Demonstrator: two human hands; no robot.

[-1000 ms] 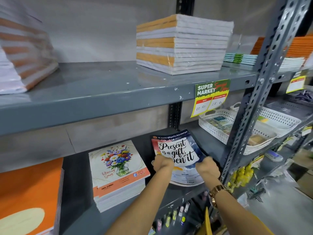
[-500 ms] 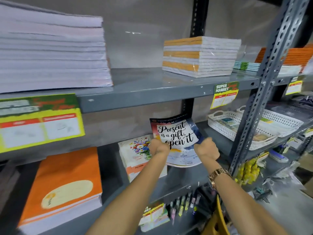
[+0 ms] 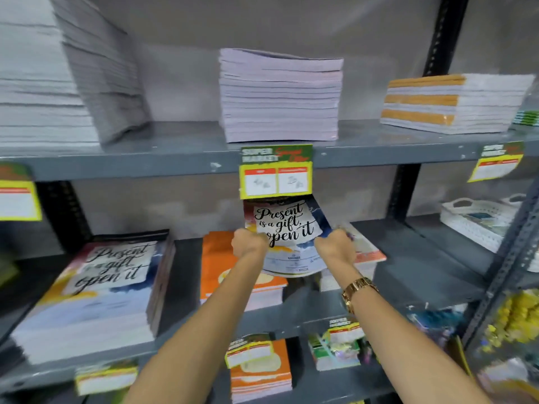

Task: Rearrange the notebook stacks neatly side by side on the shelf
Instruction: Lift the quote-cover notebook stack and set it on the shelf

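Both hands hold a thin bundle of "Present is a gift, open it" notebooks [image 3: 284, 228] in the air above the middle shelf [image 3: 408, 275]. My left hand [image 3: 248, 243] grips its left edge and my right hand [image 3: 335, 247] its right edge. The bundle hangs tilted over the gap between an orange notebook stack [image 3: 221, 266] and a floral-cover stack [image 3: 366, 252]. Further left on the same shelf lies a tall stack with the same "Present is a gift" cover [image 3: 102, 287].
The upper shelf [image 3: 175, 158] carries a big white stack [image 3: 58, 83], a middle stack [image 3: 280, 94] and an orange-striped stack [image 3: 455, 103]. Price tags [image 3: 276, 173] hang from its edge. White baskets [image 3: 481, 220] sit at right. A perforated upright [image 3: 507, 266] stands at the right front.
The held notebooks have been carried left along the middle shelf, past the floral stack, and the view has swung left, bringing the matching tall stack into sight.
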